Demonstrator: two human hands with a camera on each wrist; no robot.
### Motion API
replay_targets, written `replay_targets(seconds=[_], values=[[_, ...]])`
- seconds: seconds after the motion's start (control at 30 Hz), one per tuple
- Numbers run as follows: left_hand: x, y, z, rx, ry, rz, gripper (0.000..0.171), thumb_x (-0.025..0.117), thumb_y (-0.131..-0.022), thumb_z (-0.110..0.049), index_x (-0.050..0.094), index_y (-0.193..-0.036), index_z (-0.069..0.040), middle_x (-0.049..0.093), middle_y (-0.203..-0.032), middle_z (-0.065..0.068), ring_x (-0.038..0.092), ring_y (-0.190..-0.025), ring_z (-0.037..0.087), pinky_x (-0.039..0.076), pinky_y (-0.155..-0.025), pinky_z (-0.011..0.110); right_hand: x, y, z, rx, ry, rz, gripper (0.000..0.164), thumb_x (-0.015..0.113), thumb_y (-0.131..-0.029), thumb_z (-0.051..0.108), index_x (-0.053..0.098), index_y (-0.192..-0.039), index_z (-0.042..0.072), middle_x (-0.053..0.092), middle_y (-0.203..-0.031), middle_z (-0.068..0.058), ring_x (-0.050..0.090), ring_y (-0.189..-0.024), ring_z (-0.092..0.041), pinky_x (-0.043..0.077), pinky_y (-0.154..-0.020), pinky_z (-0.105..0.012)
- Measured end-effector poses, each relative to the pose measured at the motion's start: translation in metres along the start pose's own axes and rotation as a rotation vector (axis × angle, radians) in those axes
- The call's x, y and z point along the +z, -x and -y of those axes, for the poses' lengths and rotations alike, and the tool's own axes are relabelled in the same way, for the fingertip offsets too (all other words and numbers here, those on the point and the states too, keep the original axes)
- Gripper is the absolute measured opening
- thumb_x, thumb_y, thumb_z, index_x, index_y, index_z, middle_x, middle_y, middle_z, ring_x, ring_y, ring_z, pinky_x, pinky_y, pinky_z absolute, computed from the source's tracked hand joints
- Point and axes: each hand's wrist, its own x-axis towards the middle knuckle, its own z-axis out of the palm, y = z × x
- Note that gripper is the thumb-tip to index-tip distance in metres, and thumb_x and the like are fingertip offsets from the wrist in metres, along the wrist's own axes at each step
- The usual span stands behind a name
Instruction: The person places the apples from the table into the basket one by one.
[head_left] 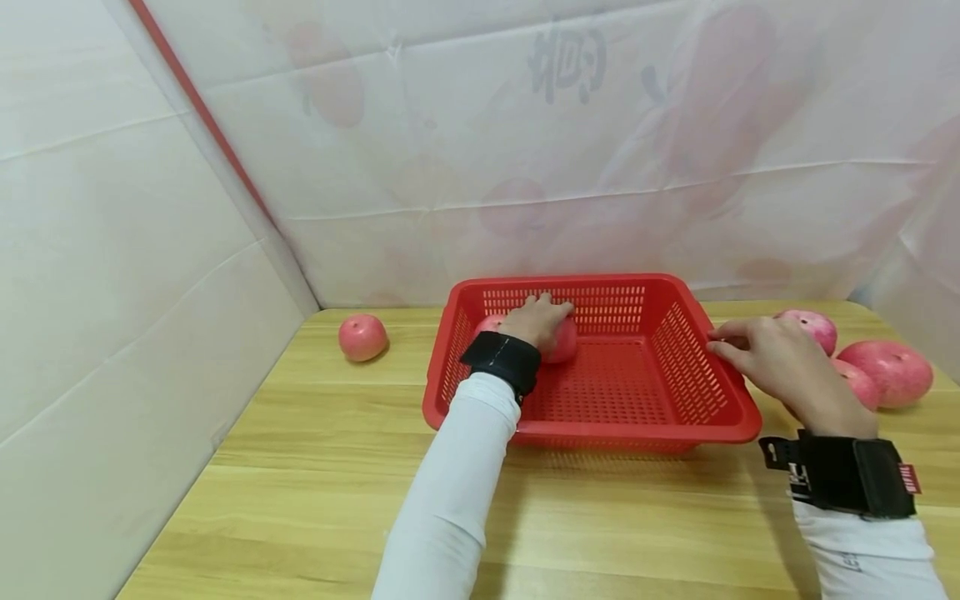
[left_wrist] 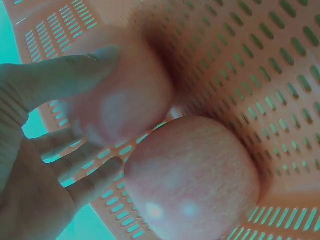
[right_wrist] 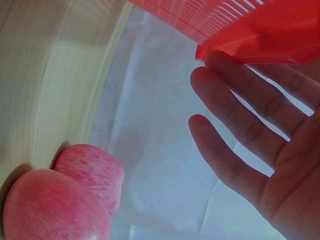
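A red plastic basket [head_left: 600, 431] with slotted walls stands on the wooden table. Inside its left part my left hand [head_left: 534, 321] holds an apple [left_wrist: 132, 95], the thumb [left_wrist: 75, 75] across its near side and the fingers partly hidden behind it. A second apple [left_wrist: 195, 180] lies close beside it in the basket. At the basket's right end my right hand [head_left: 787, 367] pinches the rim with thumb and forefinger. Its other fingers [right_wrist: 230, 95] are spread below the rim in the right wrist view.
One apple [head_left: 363, 337] sits on the table [head_left: 315, 483] left of the basket. Several apples [head_left: 888, 371] are grouped at the right, beyond the right hand. White sheeting [head_left: 465, 142] walls off the back and both sides.
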Motion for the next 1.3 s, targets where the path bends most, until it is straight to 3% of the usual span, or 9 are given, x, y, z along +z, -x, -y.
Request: replay_targets(seconds=[0.13, 0.37, 1.07, 1.3], values=[[-0.0007, 0.0000, -0.0003, 0.016, 0.005, 0.003, 0.049, 0.052, -0.089, -0.019, 0.038, -0.135, -0.028, 0.039, -0.134, 0.006, 0.035, -0.117, 0.023, 0.045, -0.088, 0.043, -0.0003, 0.0005, -0.0001, 0.004, 0.004, -0.002, 0.026, 0.064, -0.082, 0.016, 0.065, -0.100, -0.002, 0.067, -0.082, -0.019, 0.059, -0.075, -0.030, 0.045, -0.066, -0.051], [-0.0016, 0.0014, 0.0000, 0.026, 0.011, -0.019, 0.048, 0.055, -0.088, -0.019, 0.041, -0.134, -0.028, 0.041, -0.132, 0.007, 0.037, -0.114, 0.023, 0.045, -0.088, 0.042, -0.0007, 0.0017, -0.0003, -0.007, -0.005, -0.009, 0.025, 0.064, -0.082, 0.015, 0.065, -0.099, -0.003, 0.067, -0.080, -0.018, 0.060, -0.072, -0.029, 0.048, -0.065, -0.053], [0.0000, 0.0052, -0.0001, -0.025, 0.060, -0.020, 0.047, 0.052, -0.089, -0.022, 0.037, -0.134, -0.030, 0.035, -0.137, 0.008, 0.029, -0.124, 0.030, 0.042, -0.091, 0.049, -0.0010, 0.0016, -0.0001, -0.007, -0.007, -0.002, 0.025, 0.064, -0.082, 0.015, 0.066, -0.099, -0.002, 0.067, -0.082, -0.018, 0.060, -0.074, -0.029, 0.047, -0.066, -0.052], [0.0030, 0.0040, 0.0012, -0.018, 0.064, -0.034, 0.047, 0.058, -0.085, -0.020, 0.042, -0.128, -0.030, 0.038, -0.133, 0.008, 0.033, -0.118, 0.027, 0.045, -0.086, 0.048, -0.0004, 0.0009, 0.0002, -0.002, -0.019, 0.006, 0.026, 0.064, -0.082, 0.017, 0.065, -0.100, -0.003, 0.067, -0.081, -0.018, 0.060, -0.073, -0.028, 0.048, -0.066, -0.053]])
